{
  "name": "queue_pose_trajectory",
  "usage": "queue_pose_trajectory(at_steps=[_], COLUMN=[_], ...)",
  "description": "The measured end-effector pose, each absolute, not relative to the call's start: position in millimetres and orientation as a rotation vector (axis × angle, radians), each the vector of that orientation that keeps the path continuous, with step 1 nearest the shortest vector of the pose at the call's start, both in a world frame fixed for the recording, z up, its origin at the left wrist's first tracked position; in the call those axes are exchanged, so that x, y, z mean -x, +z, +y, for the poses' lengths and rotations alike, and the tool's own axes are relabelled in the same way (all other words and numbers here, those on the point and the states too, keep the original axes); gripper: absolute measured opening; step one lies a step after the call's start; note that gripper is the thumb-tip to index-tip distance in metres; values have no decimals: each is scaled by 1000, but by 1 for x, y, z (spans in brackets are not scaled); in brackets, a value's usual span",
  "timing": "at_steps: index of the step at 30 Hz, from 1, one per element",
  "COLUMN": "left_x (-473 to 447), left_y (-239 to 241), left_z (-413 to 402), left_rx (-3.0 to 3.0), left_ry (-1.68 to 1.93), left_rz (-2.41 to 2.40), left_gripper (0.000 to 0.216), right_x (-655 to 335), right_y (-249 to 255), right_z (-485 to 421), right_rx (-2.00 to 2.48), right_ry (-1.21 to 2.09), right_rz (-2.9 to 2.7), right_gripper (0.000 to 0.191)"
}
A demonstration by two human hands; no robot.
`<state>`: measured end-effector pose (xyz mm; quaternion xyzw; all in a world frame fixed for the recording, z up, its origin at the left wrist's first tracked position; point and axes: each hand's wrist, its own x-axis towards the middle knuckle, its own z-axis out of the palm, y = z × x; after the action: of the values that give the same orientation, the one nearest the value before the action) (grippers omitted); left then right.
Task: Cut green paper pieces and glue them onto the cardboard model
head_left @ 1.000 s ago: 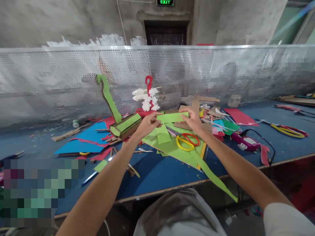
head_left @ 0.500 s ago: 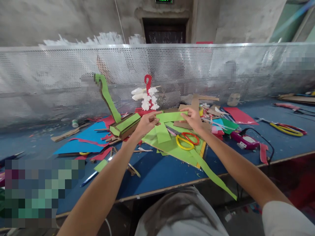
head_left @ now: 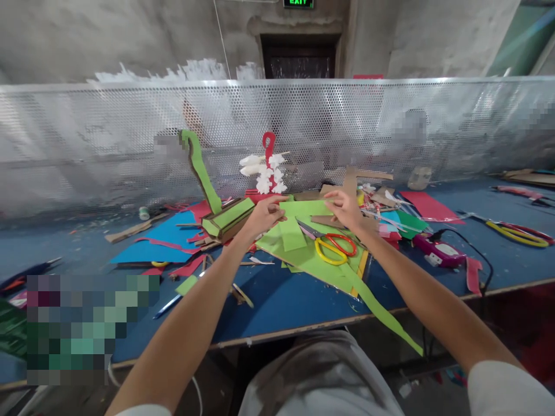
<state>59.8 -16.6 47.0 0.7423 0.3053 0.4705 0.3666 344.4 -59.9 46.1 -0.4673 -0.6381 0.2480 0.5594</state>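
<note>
A strip of light green paper (head_left: pixel 306 208) is stretched level between my two hands, above the blue table. My left hand (head_left: pixel 267 214) pinches its left end and my right hand (head_left: pixel 344 209) pinches its right end. Under the strip lie more green sheets (head_left: pixel 277 242). On them rest scissors (head_left: pixel 332 248) with one yellow and one red handle, blades toward the strip. Left of my left hand stands a cardboard piece faced with green paper (head_left: pixel 229 219), with a tall curved green neck (head_left: pixel 203 173) rising behind it.
Behind stands a red hook-shaped piece with white flowers (head_left: pixel 269 164). Blue paper (head_left: pixel 151 237) and red scraps lie left. Right are red paper (head_left: pixel 429 207), a purple device with a cord (head_left: pixel 440 251) and yellow-and-red-handled pliers (head_left: pixel 515 231). A perforated metal screen (head_left: pixel 329 127) closes off the back.
The view has shifted slightly, so everything sits a little further right. Both hands still hold the green paper strip, which now appears slightly lower and tilted flatter.
</note>
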Motion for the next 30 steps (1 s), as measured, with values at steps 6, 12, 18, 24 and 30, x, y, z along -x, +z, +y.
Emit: queue_pose_trajectory(at_steps=[6,12,18,24,30], left_x=[-49,-49,-48,-6,49], left_y=[37,44,48,64,77], left_z=[-4,-14,-13,3,6], left_rx=[-1949,-2228,-2225,-2000,-1457], left_ry=[941,725,696,1680,2564], left_rz=[974,883,838,1326,1602], left_gripper=[47,40,38,14,22], right_x=[-345,-338,-340,-343,-334], right_y=[51,49,49,48,42], right_z=[-67,-69,-67,-65,-66], right_rx=[1273,1216,1194,1188,1235], right_ry=[608,702,739,808,943], right_rz=[-1839,-1927,-1911,-1944,-2030], right_gripper=[17,11,13,9,13])
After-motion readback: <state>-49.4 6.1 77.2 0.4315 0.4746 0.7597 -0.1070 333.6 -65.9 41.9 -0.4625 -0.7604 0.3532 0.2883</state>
